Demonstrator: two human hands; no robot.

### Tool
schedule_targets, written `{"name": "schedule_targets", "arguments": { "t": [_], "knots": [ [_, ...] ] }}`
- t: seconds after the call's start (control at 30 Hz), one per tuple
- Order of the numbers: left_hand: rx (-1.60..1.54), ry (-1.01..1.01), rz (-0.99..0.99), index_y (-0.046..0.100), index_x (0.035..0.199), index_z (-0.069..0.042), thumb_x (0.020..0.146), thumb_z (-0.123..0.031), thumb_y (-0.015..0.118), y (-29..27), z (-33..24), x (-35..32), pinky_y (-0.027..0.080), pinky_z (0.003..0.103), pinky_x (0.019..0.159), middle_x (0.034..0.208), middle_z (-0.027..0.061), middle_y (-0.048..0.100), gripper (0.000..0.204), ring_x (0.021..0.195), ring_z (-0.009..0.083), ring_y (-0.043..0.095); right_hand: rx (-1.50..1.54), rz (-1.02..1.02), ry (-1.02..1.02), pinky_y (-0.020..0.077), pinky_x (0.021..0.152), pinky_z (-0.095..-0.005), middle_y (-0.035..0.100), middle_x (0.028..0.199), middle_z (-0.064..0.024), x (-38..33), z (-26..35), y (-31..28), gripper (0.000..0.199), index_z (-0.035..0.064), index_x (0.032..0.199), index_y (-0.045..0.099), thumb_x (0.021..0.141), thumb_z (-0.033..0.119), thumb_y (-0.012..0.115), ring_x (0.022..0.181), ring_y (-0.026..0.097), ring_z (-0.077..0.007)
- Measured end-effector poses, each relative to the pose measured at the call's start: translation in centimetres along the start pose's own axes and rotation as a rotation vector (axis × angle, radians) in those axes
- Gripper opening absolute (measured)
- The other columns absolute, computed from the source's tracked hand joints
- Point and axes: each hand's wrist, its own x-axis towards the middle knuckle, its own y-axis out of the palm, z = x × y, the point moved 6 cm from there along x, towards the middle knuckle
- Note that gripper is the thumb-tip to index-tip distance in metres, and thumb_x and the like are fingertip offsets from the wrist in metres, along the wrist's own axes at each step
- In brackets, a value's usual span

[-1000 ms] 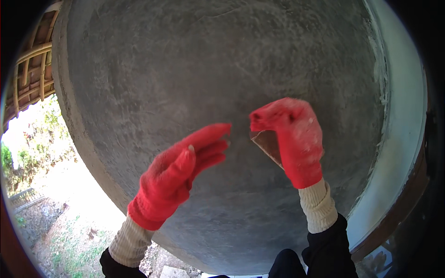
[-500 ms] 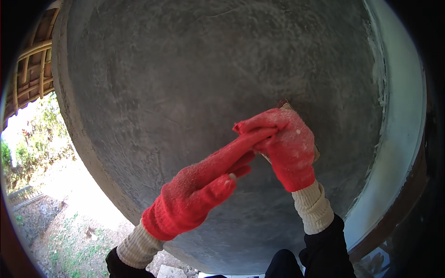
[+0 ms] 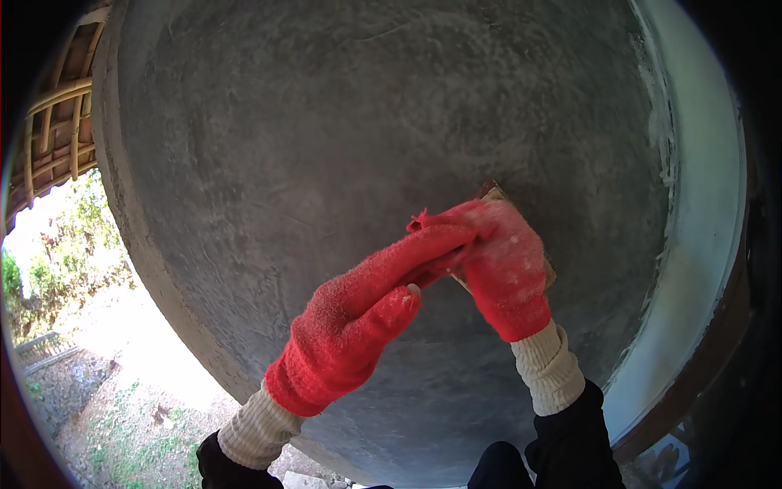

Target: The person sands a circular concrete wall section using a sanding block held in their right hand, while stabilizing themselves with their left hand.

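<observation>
Both my hands wear dusty red work gloves with cream knit cuffs. My right hand [image 3: 507,257] is closed over a flat rectangular block [image 3: 494,192], tan with a reddish-brown end, which rests against the grey plastered wall [image 3: 342,155]. Most of that block is hidden under the glove. My left hand [image 3: 358,318] reaches across from the lower left, its fingers stretched out and their tips touching the right hand's fingers. Its thumb stands apart, and a pale spot shows at the thumb's tip.
A pale painted strip [image 3: 705,236] with a rough plaster seam borders the wall on the right. At the left, past the wall's edge, are a tiled roof with bamboo poles [image 3: 61,98], bushes [image 3: 77,236] and sunlit ground [image 3: 138,424]. My dark-clad knee [image 3: 498,466] shows at the bottom.
My right hand and the block have shifted slightly down and left. My left hand has moved a little right and up, its fingers now more bent against the right hand.
</observation>
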Motion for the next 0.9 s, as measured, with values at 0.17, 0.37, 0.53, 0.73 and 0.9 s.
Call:
{"name": "schedule_targets", "arguments": {
  "t": [0.17, 0.37, 0.53, 0.73, 0.9],
  "knots": [
    [0.009, -0.069, -0.050, 0.031, 0.148, 0.007, 0.096, -0.048, 0.055, -0.4, -0.8, -1.1, 0.026, 0.044, 0.117, 0.149, 0.0212, 0.040, 0.080, 0.139, 0.0305, 0.040, -0.107, 0.101, 0.061, 0.0536, 0.082, -0.0285, 0.069, 0.100, -0.0083, 1.5, 1.9, 1.4, 0.030, 0.0012, 0.117, 0.068, 0.087, 0.002, 0.064, 0.095, 0.066, -0.0158],
    [0.063, 0.088, -0.009, 0.031, 0.150, 0.003, 0.098, -0.042, 0.054, -0.1, 0.0, 0.4, 0.028, 0.042, 0.116, 0.150, 0.0176, 0.040, 0.073, 0.141, 0.0268, 0.037, -0.204, 0.094, 0.199, 0.0538, 0.082, -0.0283, 0.069, 0.098, -0.0052, 1.3, 0.9, 1.4, 0.030, 0.0048, 0.117, 0.070, 0.088, 0.002, 0.066, 0.093, 0.066, -0.0128],
    [0.065, 0.057, -0.032, 0.022, 0.151, 0.007, 0.095, -0.048, 0.057, 0.2, 0.1, -0.2, 0.026, 0.043, 0.117, 0.151, 0.0207, 0.038, 0.086, 0.141, 0.0295, 0.037, -0.195, -0.048, 0.051, 0.0537, 0.082, -0.0277, 0.069, 0.097, -0.0042, 0.3, 0.4, 1.0, 0.031, 0.0075, 0.119, 0.069, 0.090, 0.000, 0.063, 0.094, 0.066, -0.0109],
    [0.039, 0.015, -0.051, 0.021, 0.151, 0.007, 0.094, -0.048, 0.058, -0.3, -0.5, -1.0, 0.029, 0.043, 0.116, 0.152, 0.0208, 0.037, 0.088, 0.140, 0.0304, 0.039, -0.013, -0.011, 0.083, 0.0534, 0.079, -0.0258, 0.068, 0.097, -0.0030, 1.6, 0.3, 0.5, 0.033, 0.0066, 0.121, 0.068, 0.091, -0.003, 0.060, 0.087, 0.063, -0.0095],
    [-0.006, -0.076, -0.316, 0.037, 0.147, 0.002, 0.100, -0.018, 0.054, -3.3, 0.1, -0.6, 0.048, 0.032, 0.097, 0.136, 0.0137, 0.055, 0.053, 0.116, 0.0200, 0.059, -0.114, -0.024, 0.001, 0.0534, 0.076, -0.0262, 0.068, 0.097, -0.0026, 1.8, 2.5, 2.3, 0.045, 0.0095, 0.118, 0.071, 0.076, -0.003, 0.071, 0.080, 0.060, -0.0130]
  ]
}}
